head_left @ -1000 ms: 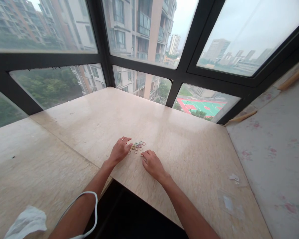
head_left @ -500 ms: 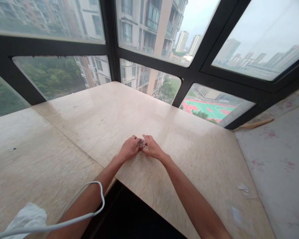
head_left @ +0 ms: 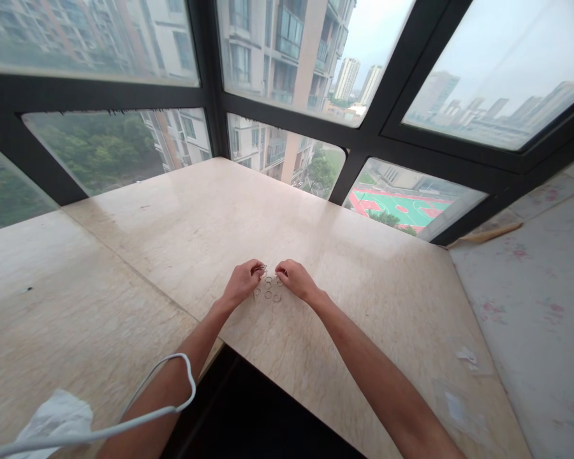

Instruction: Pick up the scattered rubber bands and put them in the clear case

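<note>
Several small metal rings point(head_left: 276, 298) lie loose on the beige stone counter point(head_left: 354, 268), between and just below my two hands. My left hand point(head_left: 245, 279) is closed, with small rings pinched at its fingertips. Opposite it, my right hand point(head_left: 293, 278) has its fingers curled together over the right side of the rings; a ring shows at its fingertips, partly hidden by them. A narrow gap separates the two hands.
A white cable point(head_left: 124, 426) crosses my left forearm. Crumpled white tissue point(head_left: 57, 415) lies at lower left, and a small dark object point(head_left: 26, 290) at far left. Clear plastic packets point(head_left: 454, 406) rest at lower right. Window frames point(head_left: 287, 115) border the counter.
My hands have moved apart, the left one leftward. The rings that were bunched between my fingers now lie spread on the counter, with some still in my left fingertips.
</note>
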Demonstrator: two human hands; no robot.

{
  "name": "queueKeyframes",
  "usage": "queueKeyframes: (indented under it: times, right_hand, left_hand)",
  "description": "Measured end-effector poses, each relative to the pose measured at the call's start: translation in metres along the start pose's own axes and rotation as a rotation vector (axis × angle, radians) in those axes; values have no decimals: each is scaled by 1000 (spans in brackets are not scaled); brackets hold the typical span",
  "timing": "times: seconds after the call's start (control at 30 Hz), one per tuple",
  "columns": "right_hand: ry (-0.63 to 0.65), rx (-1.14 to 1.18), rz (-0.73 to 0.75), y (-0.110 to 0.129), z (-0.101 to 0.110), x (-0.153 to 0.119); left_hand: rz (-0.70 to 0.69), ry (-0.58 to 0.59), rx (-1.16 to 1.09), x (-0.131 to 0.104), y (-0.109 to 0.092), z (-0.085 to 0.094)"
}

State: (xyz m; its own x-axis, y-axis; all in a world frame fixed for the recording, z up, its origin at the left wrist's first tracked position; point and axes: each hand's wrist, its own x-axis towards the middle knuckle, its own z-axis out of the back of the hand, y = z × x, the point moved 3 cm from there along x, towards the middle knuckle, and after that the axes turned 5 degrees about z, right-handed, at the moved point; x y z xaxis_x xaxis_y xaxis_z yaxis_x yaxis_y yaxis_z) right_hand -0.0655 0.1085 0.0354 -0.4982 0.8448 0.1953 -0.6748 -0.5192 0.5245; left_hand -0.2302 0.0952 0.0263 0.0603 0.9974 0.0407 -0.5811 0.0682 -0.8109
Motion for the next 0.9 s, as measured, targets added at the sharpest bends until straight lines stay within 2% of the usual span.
queueKeyframes:
  times: [0.13,0.27,0.37,0.43,0.53,0.67,0.8,0.9]
  right_hand:
    - [-109,49,-40,-8,8,-3]
    - [-185,83,-108,-29,22,-6]
    - [-227,89,-143,-38,33,-11]
    - [-244,85,-139,-31,35,-17]
    - [-197,96,-58,-5,26,-26]
    - [-73,108,74,25,6,-37]
    - [-52,80,84,29,-2,-42]
    - [-39,71,122,32,-6,-45]
  left_hand:
    - [72,-16,-194,3,-2,-3]
    - [55,-50,-161,10,-4,1]
    - [57,-108,-119,15,4,10]
    - [74,-184,-101,18,11,18]
    - [81,-271,-94,19,21,25]
    - [52,-264,-141,18,29,26]
    - [-6,-230,-64,14,28,35]
    - [1,-301,69,-3,22,58]
